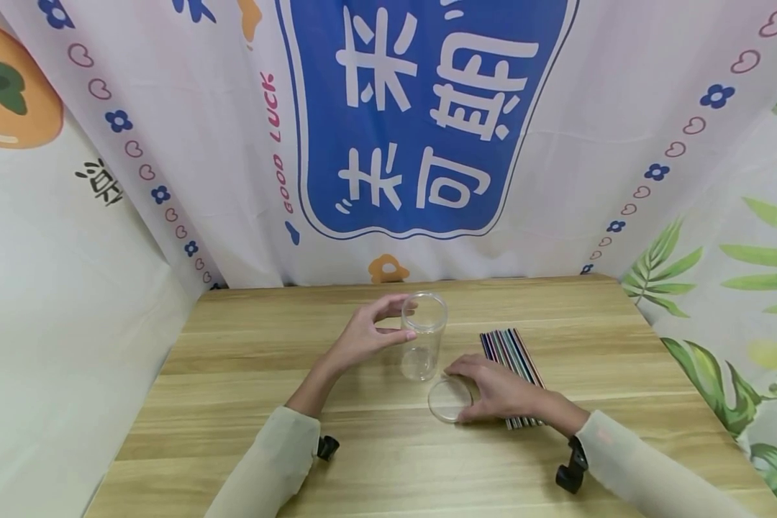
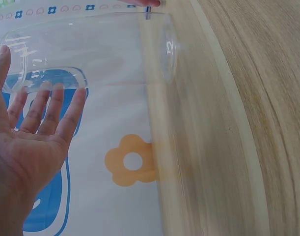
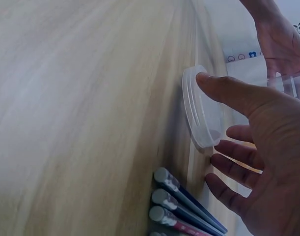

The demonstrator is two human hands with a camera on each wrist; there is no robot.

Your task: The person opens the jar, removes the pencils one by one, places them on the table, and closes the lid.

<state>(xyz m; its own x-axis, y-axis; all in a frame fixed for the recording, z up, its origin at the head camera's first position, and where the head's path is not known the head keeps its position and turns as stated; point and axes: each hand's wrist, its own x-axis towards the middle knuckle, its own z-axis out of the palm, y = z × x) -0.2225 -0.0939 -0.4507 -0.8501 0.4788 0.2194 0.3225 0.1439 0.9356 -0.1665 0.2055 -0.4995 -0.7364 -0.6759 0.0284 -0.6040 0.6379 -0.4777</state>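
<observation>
A tall clear plastic cup [image 1: 425,345] stands upright on the table. My left hand [image 1: 370,332] holds it near the rim, thumb on the near side and fingers on the far side; in the left wrist view its fingertips touch the cup wall [image 2: 100,49]. Right of the cup's base is a round translucent lid [image 1: 449,401], pinched at its edge between the thumb and fingers of my right hand [image 1: 495,388]. The right wrist view shows the lid [image 3: 201,110] close to the tabletop, the thumb on its rim. Whether the lid touches the table is hard to tell.
A row of several pencils [image 1: 508,345] with eraser ends lies beneath and behind the right hand, partly covered by it. The wooden table [image 1: 233,424] meets a printed cloth backdrop [image 1: 337,259] at its far edge. Cloth also hangs at both sides.
</observation>
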